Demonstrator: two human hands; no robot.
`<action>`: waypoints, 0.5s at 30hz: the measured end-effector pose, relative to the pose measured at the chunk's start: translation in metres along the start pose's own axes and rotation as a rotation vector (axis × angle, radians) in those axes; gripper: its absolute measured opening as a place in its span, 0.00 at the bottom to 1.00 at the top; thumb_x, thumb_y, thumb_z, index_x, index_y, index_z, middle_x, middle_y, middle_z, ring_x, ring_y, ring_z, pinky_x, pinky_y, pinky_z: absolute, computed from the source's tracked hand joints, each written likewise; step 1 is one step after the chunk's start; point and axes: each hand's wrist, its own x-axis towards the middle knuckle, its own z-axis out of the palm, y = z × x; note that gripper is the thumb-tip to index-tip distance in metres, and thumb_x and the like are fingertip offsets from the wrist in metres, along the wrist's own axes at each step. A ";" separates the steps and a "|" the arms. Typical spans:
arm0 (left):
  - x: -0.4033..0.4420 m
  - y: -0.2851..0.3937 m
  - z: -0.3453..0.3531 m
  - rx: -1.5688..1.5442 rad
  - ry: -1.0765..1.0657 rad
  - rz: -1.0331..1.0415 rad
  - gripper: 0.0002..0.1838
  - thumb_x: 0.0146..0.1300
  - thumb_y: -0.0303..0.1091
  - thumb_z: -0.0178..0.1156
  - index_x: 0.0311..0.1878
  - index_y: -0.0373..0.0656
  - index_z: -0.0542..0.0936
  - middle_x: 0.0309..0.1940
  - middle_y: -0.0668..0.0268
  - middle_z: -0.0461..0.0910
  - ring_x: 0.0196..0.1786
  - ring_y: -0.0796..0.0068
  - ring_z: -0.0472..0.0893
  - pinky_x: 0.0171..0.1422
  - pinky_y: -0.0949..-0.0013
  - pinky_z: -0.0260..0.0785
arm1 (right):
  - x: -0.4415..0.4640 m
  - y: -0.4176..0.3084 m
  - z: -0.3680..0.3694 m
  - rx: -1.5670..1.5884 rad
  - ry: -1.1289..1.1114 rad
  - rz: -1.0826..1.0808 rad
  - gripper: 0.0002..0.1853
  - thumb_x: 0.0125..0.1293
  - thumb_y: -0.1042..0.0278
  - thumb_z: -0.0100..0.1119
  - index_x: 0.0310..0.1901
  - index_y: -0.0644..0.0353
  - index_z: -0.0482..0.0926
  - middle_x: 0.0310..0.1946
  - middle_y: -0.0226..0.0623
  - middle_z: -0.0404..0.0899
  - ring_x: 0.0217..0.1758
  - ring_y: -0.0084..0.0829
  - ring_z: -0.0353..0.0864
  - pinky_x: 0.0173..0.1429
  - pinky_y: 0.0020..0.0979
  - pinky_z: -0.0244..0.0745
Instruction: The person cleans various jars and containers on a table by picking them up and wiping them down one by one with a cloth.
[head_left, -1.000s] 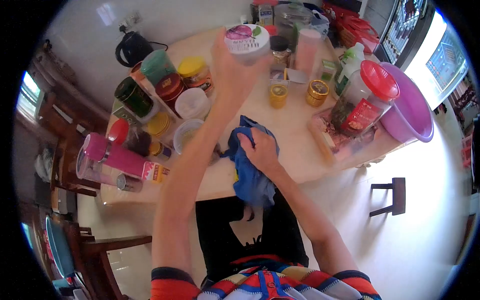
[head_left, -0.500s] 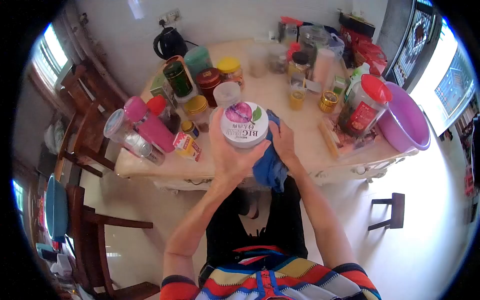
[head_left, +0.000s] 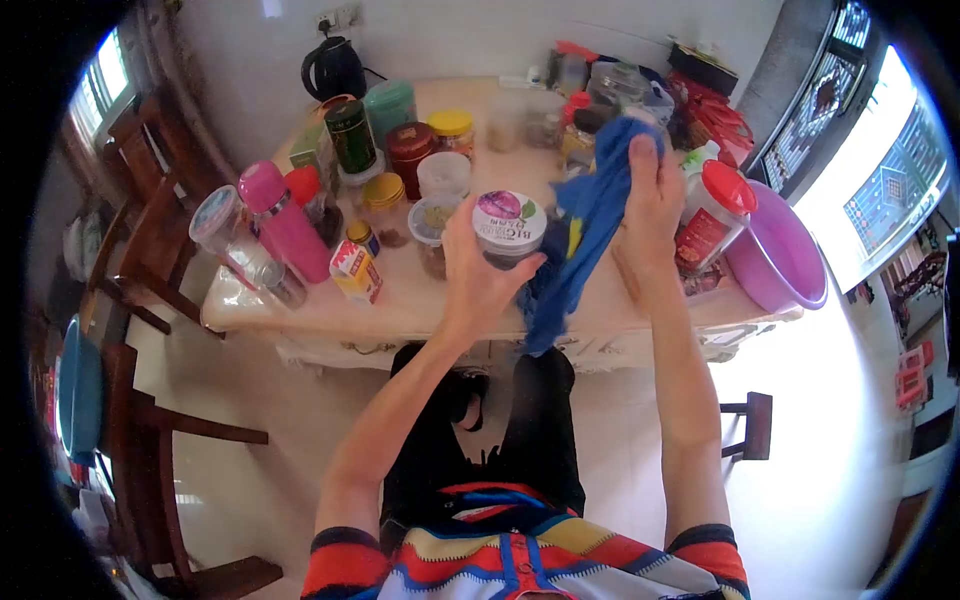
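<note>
My left hand [head_left: 478, 275] is wrapped round a jar [head_left: 508, 228] with a white lid that carries a purple fruit picture and the letters BIG. It is held above the front of the table. Raised to the right, my right hand [head_left: 652, 200] grips a blue cloth [head_left: 590, 225] with a yellow patch, which hangs down beside the jar without clearly touching it. Just left of the jar stands a clear tub [head_left: 428, 222], partly hidden by my left hand. Behind it is a white-lidded container [head_left: 445, 175].
A pink thermos [head_left: 285, 220], a small carton [head_left: 356, 272] and a yellow-lidded jar [head_left: 384, 192] stand on the table's left. At the right are a red-lidded jar [head_left: 715, 215] and a purple basin [head_left: 785, 255]. A black kettle [head_left: 335, 70] is at the back.
My right hand has moved up and right, away from the jar, and the blue cloth now hangs stretched out. My left hand still holds the jar, a little lower in its grip.
</note>
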 end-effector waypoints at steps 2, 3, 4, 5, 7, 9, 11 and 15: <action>0.003 -0.006 0.005 -0.023 0.015 0.003 0.51 0.39 0.37 0.76 0.64 0.33 0.58 0.55 0.49 0.65 0.57 0.49 0.65 0.63 0.55 0.56 | 0.007 -0.028 0.015 0.127 -0.007 -0.059 0.17 0.69 0.54 0.53 0.40 0.63 0.77 0.25 0.33 0.73 0.28 0.14 0.66 0.32 0.21 0.64; 0.004 -0.008 0.008 -0.048 0.025 0.007 0.49 0.39 0.38 0.76 0.64 0.33 0.59 0.55 0.49 0.66 0.57 0.49 0.65 0.63 0.55 0.55 | 0.006 -0.041 0.023 0.175 -0.118 0.037 0.17 0.69 0.54 0.53 0.42 0.63 0.77 0.27 0.36 0.75 0.29 0.18 0.70 0.34 0.24 0.67; 0.005 -0.010 0.010 -0.045 0.031 0.002 0.49 0.39 0.38 0.76 0.64 0.33 0.59 0.55 0.49 0.66 0.57 0.49 0.65 0.63 0.55 0.55 | 0.004 -0.048 0.030 0.223 -0.229 0.132 0.18 0.69 0.54 0.52 0.43 0.63 0.77 0.28 0.40 0.76 0.30 0.22 0.73 0.36 0.26 0.69; 0.006 -0.010 0.013 -0.077 0.050 -0.018 0.47 0.41 0.38 0.75 0.63 0.34 0.60 0.54 0.49 0.66 0.57 0.49 0.65 0.62 0.55 0.56 | 0.001 -0.037 0.042 0.224 -0.234 0.134 0.18 0.69 0.54 0.52 0.43 0.63 0.77 0.28 0.40 0.76 0.30 0.22 0.73 0.36 0.26 0.69; 0.005 -0.021 0.017 -0.106 0.070 -0.041 0.44 0.43 0.38 0.73 0.62 0.35 0.61 0.54 0.49 0.66 0.56 0.50 0.65 0.61 0.55 0.56 | -0.005 0.002 0.063 -0.219 -0.517 -0.322 0.17 0.66 0.55 0.53 0.47 0.60 0.78 0.36 0.42 0.80 0.39 0.38 0.79 0.45 0.35 0.72; 0.005 -0.036 0.018 -0.130 -0.044 0.128 0.37 0.47 0.37 0.70 0.59 0.35 0.64 0.51 0.50 0.68 0.55 0.50 0.66 0.59 0.54 0.58 | -0.016 0.005 0.063 -0.314 -0.688 -0.304 0.20 0.64 0.55 0.54 0.50 0.62 0.76 0.42 0.44 0.79 0.46 0.41 0.78 0.51 0.36 0.71; -0.004 -0.035 0.020 -0.164 -0.026 0.108 0.34 0.49 0.36 0.68 0.58 0.36 0.64 0.50 0.51 0.69 0.54 0.51 0.66 0.57 0.54 0.59 | -0.032 0.004 0.060 -0.493 -0.795 -0.283 0.24 0.61 0.52 0.54 0.53 0.62 0.74 0.50 0.49 0.76 0.54 0.49 0.73 0.58 0.39 0.68; -0.017 -0.047 0.027 -0.329 -0.067 -0.017 0.30 0.53 0.34 0.64 0.58 0.36 0.65 0.50 0.52 0.70 0.53 0.51 0.68 0.57 0.56 0.60 | -0.039 -0.009 0.059 -0.595 -0.802 -0.279 0.24 0.62 0.50 0.52 0.51 0.62 0.75 0.50 0.48 0.76 0.55 0.48 0.72 0.57 0.40 0.68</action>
